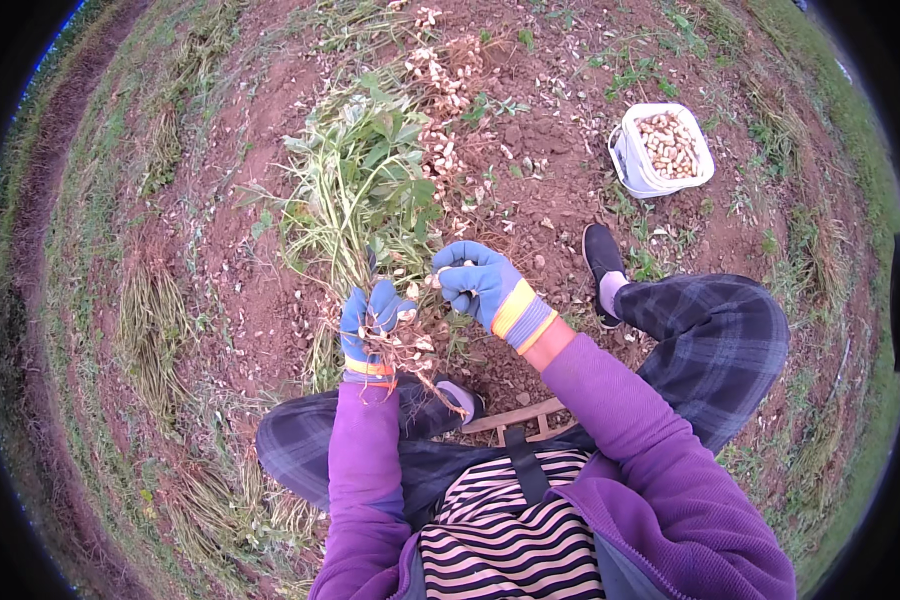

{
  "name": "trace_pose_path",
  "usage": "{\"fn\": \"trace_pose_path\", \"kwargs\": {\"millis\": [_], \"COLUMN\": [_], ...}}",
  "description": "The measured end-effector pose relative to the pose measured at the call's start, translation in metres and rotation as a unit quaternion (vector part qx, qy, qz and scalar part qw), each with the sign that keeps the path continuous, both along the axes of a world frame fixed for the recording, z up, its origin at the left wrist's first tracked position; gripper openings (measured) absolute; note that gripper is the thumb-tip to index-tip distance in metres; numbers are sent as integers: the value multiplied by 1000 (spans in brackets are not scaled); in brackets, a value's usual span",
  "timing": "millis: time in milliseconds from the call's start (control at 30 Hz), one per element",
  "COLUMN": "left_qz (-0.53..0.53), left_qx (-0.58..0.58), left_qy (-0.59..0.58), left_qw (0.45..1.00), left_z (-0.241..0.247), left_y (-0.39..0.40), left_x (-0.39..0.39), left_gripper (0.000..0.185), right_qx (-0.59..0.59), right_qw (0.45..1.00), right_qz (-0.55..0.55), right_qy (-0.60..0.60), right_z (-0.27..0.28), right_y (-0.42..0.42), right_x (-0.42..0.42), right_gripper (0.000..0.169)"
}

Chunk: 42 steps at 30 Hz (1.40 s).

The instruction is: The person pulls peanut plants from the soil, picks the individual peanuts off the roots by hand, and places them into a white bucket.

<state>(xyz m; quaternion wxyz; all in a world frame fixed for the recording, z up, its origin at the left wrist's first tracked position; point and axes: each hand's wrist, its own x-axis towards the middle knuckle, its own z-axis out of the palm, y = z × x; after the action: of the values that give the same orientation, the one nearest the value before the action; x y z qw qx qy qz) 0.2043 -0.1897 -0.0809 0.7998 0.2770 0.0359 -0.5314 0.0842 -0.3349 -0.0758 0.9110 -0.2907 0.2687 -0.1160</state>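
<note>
In a blue work glove, my left hand (367, 322) grips a bunch of uprooted peanut plants (349, 217) near the root end. Leafy stems reach away from me, and thin brown roots with peanut pods (405, 345) hang back over the wrist. Just to the right, my right hand (474, 283), gloved the same way, has its fingers curled around a few pale peanut pods (444, 277). More pods show between the two hands. A white plastic bucket (630, 161) filled with peanuts (670, 145) stands on the soil ahead to the right.
Pulled peanut plants with exposed pods (442, 82) lie in a row ahead. Bundles of stripped stems (150, 322) rest on the left. Beneath me is a low wooden stool (521, 414). My shoe (604, 262) is planted between the bucket and my right arm.
</note>
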Motion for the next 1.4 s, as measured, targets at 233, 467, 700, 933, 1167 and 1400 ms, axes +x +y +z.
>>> {"fn": "trace_pose_path", "kwargs": {"millis": [233,467,700,933,1167,1400], "left_qz": [-73,-98,-138,-144,-160,-119], "left_qx": [-127,-126,-71,-66,-20,-65], "left_qy": [19,40,-51,3,-22,44], "left_qw": [989,986,986,987,987,990], "left_z": [1,1,-5,1,-27,2], "left_y": [-3,-4,-8,-12,-19,-27], "left_x": [-2,-4,-5,-12,-13,-15], "left_gripper": [38,40,40,36,36,34], "right_qx": [13,-126,-145,-58,135,153], "right_qw": [992,972,950,990,986,884], "right_qz": [-120,186,274,88,-66,-425], "right_qy": [47,70,34,97,73,121], "right_z": [-19,5,8,-13,-51,-93], "right_y": [-41,-17,-9,-25,-75,-261], "right_x": [-14,-2,3,1,-18,-79], "right_gripper": [12,28,32,21,5,12]}}
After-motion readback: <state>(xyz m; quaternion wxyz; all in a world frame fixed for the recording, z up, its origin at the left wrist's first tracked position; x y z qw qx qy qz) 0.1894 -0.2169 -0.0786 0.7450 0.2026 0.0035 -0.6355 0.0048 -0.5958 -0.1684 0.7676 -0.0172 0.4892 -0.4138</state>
